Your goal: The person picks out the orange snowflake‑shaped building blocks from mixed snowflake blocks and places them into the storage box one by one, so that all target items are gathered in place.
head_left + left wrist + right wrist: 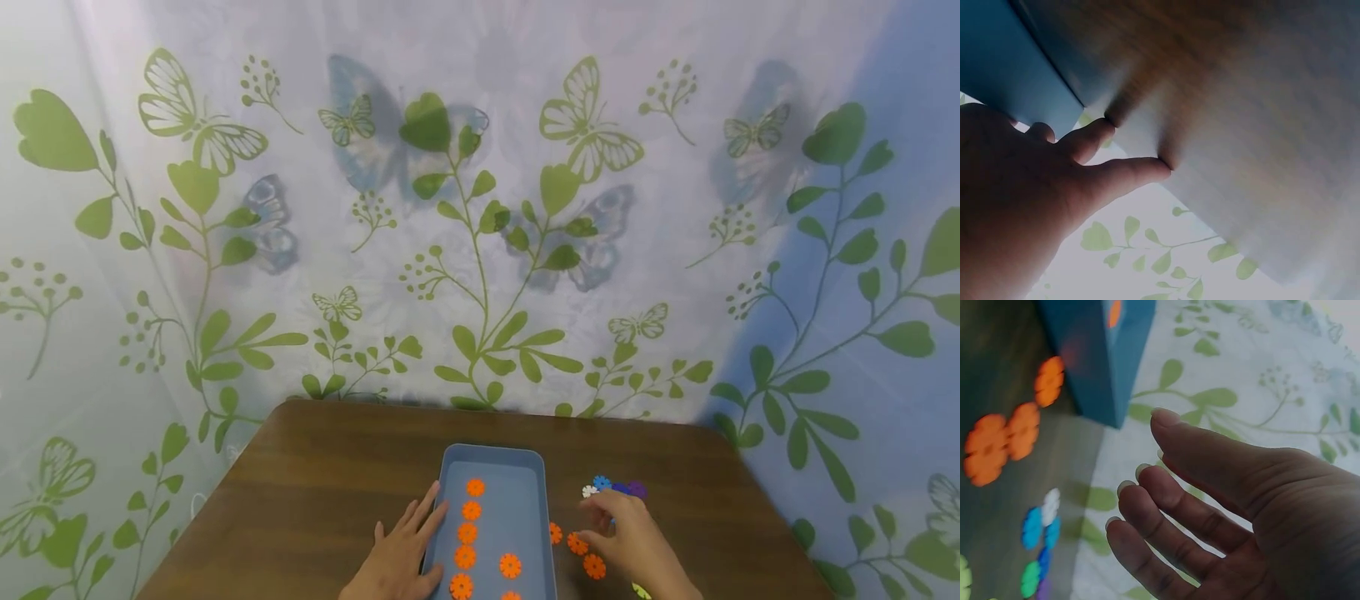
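The left hand (pixel 401 550) is resting with fingers spread against the left side of the blue-grey tray (pixel 510 492). Right of the tray, the right hand (pixel 630 533) is hovering, thumb and fingers apart, holding nothing. Five orange flower discs (pixel 465 557) are forming a column inside the tray's left half; two more are lying in its right half, one partly out of view. Three loose orange discs (pixel 595 567) are lying on the bench (pixel 337 467) right of the tray, near that hand; white (pixel 589 492), blue (pixel 602 482) and purple pieces (pixel 637 489) are clustering farther right of the tray.
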`<action>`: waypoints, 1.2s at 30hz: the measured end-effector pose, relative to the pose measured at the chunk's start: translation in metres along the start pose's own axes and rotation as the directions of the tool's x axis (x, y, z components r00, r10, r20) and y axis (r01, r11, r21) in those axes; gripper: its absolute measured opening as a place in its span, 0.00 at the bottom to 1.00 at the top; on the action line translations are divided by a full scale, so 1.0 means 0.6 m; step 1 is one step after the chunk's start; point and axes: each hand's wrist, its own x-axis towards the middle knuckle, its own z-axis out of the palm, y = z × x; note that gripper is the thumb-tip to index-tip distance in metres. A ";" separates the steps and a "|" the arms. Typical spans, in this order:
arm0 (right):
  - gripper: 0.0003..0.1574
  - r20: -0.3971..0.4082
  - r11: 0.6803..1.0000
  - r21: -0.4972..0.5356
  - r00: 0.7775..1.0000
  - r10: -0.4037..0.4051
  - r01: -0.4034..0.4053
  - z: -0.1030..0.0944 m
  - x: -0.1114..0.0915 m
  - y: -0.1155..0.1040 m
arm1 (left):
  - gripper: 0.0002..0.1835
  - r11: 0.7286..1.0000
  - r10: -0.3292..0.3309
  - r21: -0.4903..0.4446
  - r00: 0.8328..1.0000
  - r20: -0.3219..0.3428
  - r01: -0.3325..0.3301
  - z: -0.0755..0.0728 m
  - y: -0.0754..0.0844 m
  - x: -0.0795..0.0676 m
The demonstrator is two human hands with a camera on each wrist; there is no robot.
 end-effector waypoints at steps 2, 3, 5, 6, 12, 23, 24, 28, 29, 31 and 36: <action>0.18 0.020 1.000 0.002 1.000 0.021 -0.021 -0.001 -0.008 0.015 | 0.42 1.000 -0.001 0.000 1.000 -0.002 0.001 0.000 0.000 0.000; 0.18 0.027 1.000 0.003 0.999 0.030 -0.030 -0.001 -0.012 0.022 | 0.42 1.000 -0.002 0.001 1.000 -0.004 0.002 -0.001 0.000 0.001; 0.18 0.037 0.999 0.006 0.998 0.047 -0.047 -0.001 -0.018 0.032 | 0.42 1.000 -0.004 0.000 1.000 -0.005 0.004 -0.006 0.004 0.001; 0.18 0.035 0.999 0.008 0.998 0.051 -0.051 -0.002 -0.021 0.036 | 0.42 1.000 -0.004 -0.001 1.000 -0.005 0.004 -0.009 0.007 0.001; 0.21 0.082 0.990 0.045 0.988 0.128 -0.132 0.000 -0.029 0.050 | 0.42 1.000 0.002 0.016 1.000 0.002 -0.002 -0.023 0.022 0.001; 0.18 0.143 0.974 0.077 0.969 0.200 -0.212 0.025 -0.036 0.070 | 0.43 1.000 -0.003 0.025 1.000 -0.003 0.003 -0.021 0.023 0.000; 0.17 0.138 0.975 0.075 0.971 0.195 -0.207 0.027 -0.037 0.071 | 0.43 1.000 -0.007 0.029 1.000 -0.001 0.007 -0.022 0.024 -0.001; 0.17 0.129 0.978 0.068 0.974 0.186 -0.196 0.032 -0.039 0.073 | 0.43 0.999 -0.013 0.042 1.000 0.003 0.013 -0.023 0.028 -0.002; 0.17 0.130 0.978 0.067 0.974 0.187 -0.197 0.033 -0.040 0.074 | 0.43 0.999 -0.012 0.042 1.000 0.004 0.011 -0.024 0.029 -0.003; 0.17 0.139 0.976 0.062 0.970 0.199 -0.209 0.035 -0.040 0.076 | 0.43 0.999 -0.011 0.047 1.000 0.007 0.011 -0.022 0.028 -0.003; 0.18 0.186 0.960 0.053 0.947 0.261 -0.275 0.038 -0.042 0.078 | 0.43 0.999 -0.006 0.040 1.000 0.012 0.006 -0.019 0.024 -0.004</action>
